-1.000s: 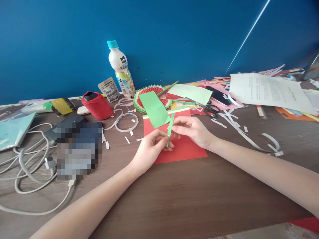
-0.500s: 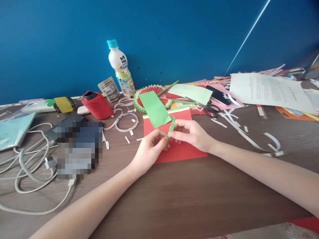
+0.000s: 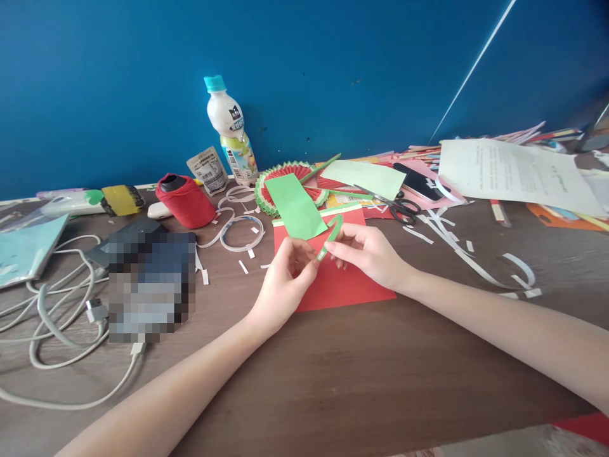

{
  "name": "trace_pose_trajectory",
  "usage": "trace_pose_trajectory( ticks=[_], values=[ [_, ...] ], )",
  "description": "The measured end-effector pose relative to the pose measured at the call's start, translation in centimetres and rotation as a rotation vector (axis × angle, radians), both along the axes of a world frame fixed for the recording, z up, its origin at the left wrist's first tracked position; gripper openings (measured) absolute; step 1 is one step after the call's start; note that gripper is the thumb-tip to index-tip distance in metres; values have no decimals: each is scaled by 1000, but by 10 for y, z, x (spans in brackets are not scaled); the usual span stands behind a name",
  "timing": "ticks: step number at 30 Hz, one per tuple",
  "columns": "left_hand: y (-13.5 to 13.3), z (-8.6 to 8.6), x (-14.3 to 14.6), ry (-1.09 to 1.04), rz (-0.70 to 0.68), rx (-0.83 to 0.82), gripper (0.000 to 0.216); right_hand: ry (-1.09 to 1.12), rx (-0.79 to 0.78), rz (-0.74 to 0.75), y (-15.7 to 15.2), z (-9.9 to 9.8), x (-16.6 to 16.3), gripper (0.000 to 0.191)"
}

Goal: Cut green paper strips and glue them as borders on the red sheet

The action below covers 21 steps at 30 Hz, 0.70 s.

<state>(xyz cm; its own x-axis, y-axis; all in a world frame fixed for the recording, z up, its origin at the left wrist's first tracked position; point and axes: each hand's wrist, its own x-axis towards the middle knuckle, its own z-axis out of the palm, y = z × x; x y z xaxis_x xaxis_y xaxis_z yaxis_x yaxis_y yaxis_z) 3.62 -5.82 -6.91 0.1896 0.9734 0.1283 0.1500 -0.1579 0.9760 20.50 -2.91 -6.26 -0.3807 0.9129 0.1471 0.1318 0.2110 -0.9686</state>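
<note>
A narrow green paper strip is pinched between my two hands and bends over into a hook at its top. My left hand pinches its lower end with thumb and fingers. My right hand grips the same strip from the right. Both hands hover above a red paper sheet on the brown table. A green paper rectangle lies just beyond, overlapping the red sheet's far edge.
A pleated red and green paper fan, a bottle, a red pouch and white paper loops sit behind. Scissors, a phone and printed paper lie right. White cables sprawl left.
The green strip, straight a second ago, has been curled so its top bends over to the right. Both hands shifted slightly upward.
</note>
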Motion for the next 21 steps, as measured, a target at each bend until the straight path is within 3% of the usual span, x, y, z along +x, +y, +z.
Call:
trace_pose_trajectory(
  ticks=[4,21],
  values=[
    [0,1,-1,110,35,85,6,-41,79,-88,-1,0,0,21],
    [1,3,-2,128,-1,49,11,-76,65,3,-9,1,-4,20]
  ],
)
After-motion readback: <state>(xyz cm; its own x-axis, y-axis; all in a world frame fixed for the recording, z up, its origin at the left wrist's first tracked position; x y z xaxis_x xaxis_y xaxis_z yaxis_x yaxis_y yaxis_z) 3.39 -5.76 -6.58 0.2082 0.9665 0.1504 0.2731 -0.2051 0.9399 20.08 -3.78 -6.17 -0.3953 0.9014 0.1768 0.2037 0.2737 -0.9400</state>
